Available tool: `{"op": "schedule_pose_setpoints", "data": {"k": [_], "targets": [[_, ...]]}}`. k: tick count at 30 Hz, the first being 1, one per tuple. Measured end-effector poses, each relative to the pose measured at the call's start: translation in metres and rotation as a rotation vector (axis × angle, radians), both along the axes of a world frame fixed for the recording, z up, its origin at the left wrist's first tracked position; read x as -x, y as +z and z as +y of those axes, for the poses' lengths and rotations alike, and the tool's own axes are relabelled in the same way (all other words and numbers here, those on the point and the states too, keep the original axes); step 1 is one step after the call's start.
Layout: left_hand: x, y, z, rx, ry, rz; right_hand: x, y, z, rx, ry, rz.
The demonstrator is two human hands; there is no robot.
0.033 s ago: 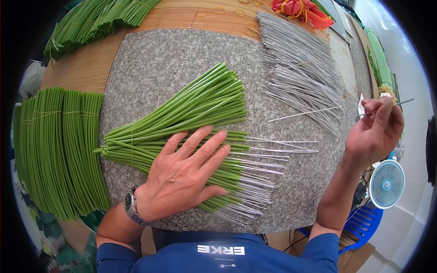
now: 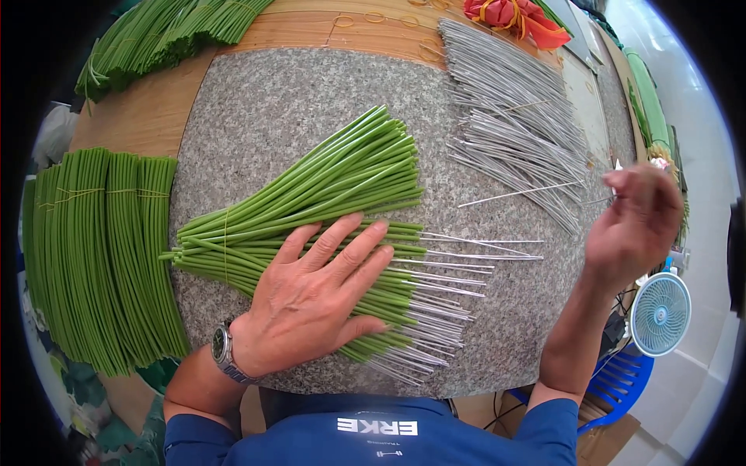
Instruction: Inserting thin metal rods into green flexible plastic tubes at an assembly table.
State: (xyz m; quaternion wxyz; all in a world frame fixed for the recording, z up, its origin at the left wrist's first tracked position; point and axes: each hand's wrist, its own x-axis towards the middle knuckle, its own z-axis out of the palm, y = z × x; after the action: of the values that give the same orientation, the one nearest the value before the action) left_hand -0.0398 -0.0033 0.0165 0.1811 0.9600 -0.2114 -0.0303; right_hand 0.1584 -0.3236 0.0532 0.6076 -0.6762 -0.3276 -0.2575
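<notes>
My left hand (image 2: 315,291) lies flat with fingers spread on a bundle of green stems (image 2: 334,179), tied with a thin yellow band near its left end. Grey metal wires (image 2: 454,269) stick out of the right ends of the lower stems, while the upper stems fan out with no wire showing. Off to the right, my right hand (image 2: 633,225) is raised and blurred, its fingers pinched on a thin wire (image 2: 597,201) whose tip shows at its left side. Closest to it lies a loose pile of grey wires (image 2: 521,124).
Banded green stem bundles (image 2: 105,256) lie left on the wooden table (image 2: 140,132), with more stems (image 2: 171,39) far left. A grey speckled slab (image 2: 264,101) is under the work. Far right sits a red bag (image 2: 517,22). A blue fan (image 2: 660,314) and blue chair (image 2: 622,388) stand right.
My right hand has shifted slightly left and toward me, and its fingers have blurred. Less of the wire shows beside it. My left hand and the stems have stayed still.
</notes>
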Motion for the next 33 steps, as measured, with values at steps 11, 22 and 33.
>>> {"op": "schedule_pose_setpoints", "data": {"k": [11,22,33], "targets": [[0.0,-0.001,0.0,-0.003,-0.002,-0.015,0.057,-0.063,0.04,0.869,-0.005,-0.068],[-0.001,-0.001,0.0,-0.017,-0.003,-0.003,0.058,-0.06,0.044,0.832,0.059,0.021],[-0.001,0.0,0.0,-0.019,-0.005,0.006,0.061,-0.059,0.033,0.878,0.12,0.064]]}}
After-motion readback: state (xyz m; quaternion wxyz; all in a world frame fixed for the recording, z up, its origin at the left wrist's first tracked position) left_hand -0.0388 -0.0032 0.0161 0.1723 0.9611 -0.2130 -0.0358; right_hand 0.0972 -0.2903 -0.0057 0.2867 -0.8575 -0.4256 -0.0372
